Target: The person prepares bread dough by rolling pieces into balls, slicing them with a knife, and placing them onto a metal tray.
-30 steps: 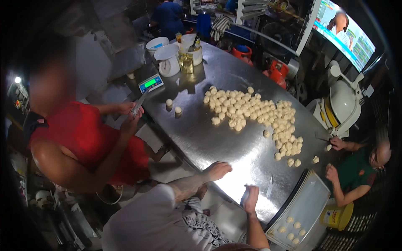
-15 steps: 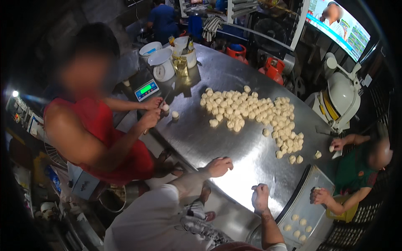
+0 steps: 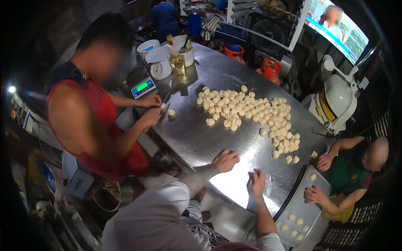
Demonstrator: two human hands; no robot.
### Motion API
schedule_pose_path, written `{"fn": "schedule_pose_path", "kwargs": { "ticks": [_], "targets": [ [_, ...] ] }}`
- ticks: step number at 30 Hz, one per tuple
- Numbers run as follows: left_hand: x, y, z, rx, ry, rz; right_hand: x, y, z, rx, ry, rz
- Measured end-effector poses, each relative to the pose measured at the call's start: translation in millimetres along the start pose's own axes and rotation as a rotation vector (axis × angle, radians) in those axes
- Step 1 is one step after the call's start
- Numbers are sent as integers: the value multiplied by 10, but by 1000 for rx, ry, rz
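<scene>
1. Left hand (image 3: 226, 161) and right hand (image 3: 256, 183): over the worktop (image 3: 188, 144), fingers curled; cannot tell if gripping.
2. Dough balls (image 3: 247, 108): heaped beyond them.
3. Perhaps between reaches; taking one would call for stretching forward.

Counted one steel table (image 3: 188, 138), one tray (image 3: 307, 209), at least seven dough balls (image 3: 313, 177) on it; table pile (image 3: 247, 107) overlapped too much to count. Three co-workers (image 3: 86, 121), one digital scale (image 3: 143, 87), one dial scale (image 3: 160, 69), two orange cylinders (image 3: 271, 70), one screen (image 3: 337, 35) were visible.
</scene>
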State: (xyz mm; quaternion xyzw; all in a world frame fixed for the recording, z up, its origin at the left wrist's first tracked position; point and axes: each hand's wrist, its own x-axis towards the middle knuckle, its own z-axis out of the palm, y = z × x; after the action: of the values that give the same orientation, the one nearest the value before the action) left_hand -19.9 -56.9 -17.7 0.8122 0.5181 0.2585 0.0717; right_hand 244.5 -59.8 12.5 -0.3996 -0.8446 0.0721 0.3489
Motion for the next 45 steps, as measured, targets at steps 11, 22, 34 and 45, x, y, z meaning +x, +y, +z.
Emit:
{"fn": "schedule_pose_path", "kwargs": {
  "ticks": [11,22,34,45],
  "targets": [
    [-149,-33,-95,-190,32,-41,-240,-6,-246,27,-196,53],
    [-533,-56,-80,-208,-54,-30,-619,8,-311,190,-259,176],
    [-525,-186,1,-238,-12,-36,-450,-82,-230,210,-206,236],
    [-552,-168,-84,-240,-48,4,-543,-69,-103,207,-61,280]
  ]
}}
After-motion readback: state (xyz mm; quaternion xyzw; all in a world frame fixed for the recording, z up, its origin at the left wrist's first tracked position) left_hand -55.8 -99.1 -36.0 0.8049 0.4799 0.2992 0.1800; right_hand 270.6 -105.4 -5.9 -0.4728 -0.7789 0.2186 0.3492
